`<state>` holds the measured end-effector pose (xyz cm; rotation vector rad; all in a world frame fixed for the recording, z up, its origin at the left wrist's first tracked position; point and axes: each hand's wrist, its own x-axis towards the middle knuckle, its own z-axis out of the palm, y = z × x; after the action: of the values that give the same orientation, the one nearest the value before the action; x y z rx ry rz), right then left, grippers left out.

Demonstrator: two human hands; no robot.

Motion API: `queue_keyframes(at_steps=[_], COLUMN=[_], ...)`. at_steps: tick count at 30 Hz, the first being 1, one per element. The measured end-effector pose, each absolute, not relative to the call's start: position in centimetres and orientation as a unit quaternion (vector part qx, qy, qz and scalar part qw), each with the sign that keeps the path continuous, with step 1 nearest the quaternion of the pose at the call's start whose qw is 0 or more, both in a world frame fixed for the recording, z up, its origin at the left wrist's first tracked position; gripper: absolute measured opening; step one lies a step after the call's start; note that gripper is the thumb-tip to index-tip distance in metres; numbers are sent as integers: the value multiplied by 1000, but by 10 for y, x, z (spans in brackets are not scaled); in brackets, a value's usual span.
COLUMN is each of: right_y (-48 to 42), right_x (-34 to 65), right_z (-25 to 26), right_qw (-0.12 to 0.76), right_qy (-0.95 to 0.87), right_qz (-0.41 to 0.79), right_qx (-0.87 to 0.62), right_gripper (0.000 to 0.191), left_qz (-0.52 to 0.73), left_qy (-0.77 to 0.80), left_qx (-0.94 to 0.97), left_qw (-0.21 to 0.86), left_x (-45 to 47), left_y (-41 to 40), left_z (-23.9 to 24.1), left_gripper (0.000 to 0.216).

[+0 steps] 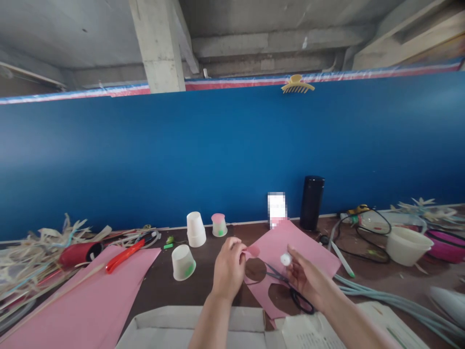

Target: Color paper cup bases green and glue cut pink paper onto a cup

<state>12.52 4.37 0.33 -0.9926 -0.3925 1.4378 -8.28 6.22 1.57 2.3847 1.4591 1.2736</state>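
Note:
My left hand (229, 266) is closed, its fingertips pinching a small pink paper disc (254, 250). In my right hand (304, 277) is a small white round object (285, 260), its exact kind unclear. Beneath both hands lies a pink paper sheet (308, 246) with round holes cut out of it. Black-handled scissors (302, 301) rest on that sheet, beside and partly under my right hand. To the left of my left hand, a white paper cup (182, 262) stands upside down. Behind it is a smaller cup (219, 226) with a pink top.
More white cups (196, 230) stand near the blue partition (145, 160). A black cylinder (312, 202) is behind the sheet. Pink paper (87, 295), a red-handled tool (125, 256) and strips crowd the left. Cables, a white tub (407, 246) and an open box (196, 312) are around.

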Motion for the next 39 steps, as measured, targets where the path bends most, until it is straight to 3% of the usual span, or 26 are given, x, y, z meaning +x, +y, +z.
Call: queue_keyframes(at_steps=[21,31,36,39], right_y=[33,32,36,40], right_x=[117,118,127,133], right_z=[12,15,12,10], right_qw=[569,555,573,578], right_qy=[-210,-228,-264,-270], right_qz=[676,681,643,612], right_qx=[-419,-420,-434,-466], right_gripper=[27,29,33,26], left_qz=[425,447,455,458], left_qy=[461,520,519,520], left_qx=[776,701,691,688], left_qw=[70,194,215,215], left_x=[-81,-81,-84,-84], left_y=[61,65,67,67], left_z=[19,23,20,20], left_gripper=[26,21,23,24])
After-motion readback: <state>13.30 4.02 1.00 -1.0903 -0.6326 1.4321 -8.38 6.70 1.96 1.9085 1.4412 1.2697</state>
